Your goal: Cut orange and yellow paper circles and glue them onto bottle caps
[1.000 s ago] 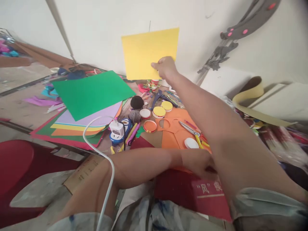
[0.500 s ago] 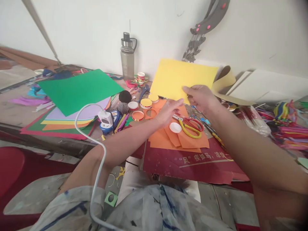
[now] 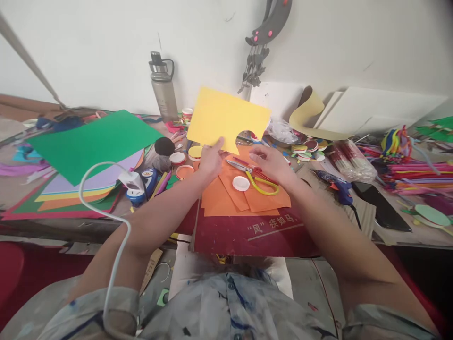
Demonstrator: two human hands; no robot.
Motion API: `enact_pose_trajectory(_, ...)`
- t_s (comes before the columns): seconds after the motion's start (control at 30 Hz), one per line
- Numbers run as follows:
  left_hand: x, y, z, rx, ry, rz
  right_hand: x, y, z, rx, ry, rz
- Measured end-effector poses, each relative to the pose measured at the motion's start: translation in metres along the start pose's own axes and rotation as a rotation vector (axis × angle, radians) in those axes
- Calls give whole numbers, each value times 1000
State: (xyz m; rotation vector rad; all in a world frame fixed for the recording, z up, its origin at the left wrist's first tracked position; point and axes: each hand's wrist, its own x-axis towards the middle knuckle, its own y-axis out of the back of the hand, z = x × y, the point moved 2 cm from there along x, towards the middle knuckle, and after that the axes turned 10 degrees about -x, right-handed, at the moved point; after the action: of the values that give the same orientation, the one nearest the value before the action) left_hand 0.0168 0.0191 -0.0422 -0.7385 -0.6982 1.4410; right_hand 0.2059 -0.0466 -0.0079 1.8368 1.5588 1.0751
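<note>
Paper sheet (image 3: 222,115), yellow w/ curved notch, is pinched in L hand (image 3: 211,159); R hand (image 3: 271,163) is half-curled near it, grip unclear. Yellow-handled scissors (image 3: 264,188) lie just below, betw. hands.

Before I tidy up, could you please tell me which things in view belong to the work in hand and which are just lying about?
Likely in use:
yellow sheet with curved cutout, in the left hand
yellow-handled scissors, near the right hand

Apparently just lying about:
green sheet
water bottle
blue glue gun
black smartphone
</note>
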Motion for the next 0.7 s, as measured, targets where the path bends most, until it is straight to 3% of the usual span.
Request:
enact_pose_trajectory(0.07, 3, 1, 5, 7, -28, 24, -7, 5, 11, -278, 31, -25)
enact_pose_trajectory(0.17, 7, 3, 10, -3, -31, 29, -17, 6, 22, -634, 51, -245)
enact_pose_trajectory(0.23, 8, 3, 11, -10, -29, 13, -24, 1, 24, -766, 47, -383)
enact_pose_trajectory(0.3, 8, 4, 11, -1, -31, -3, -30, -4, 22, -814, 45, -437)
enact_pose_trajectory(0.47, 12, 7, 11, -4, -40, 21, -29, -10, 21, -714, 54, -401)
enact_pose_trajectory(0.7, 22, 12, 10, -9, -143, 53, 7, -13, 54, -624, -42, -149)
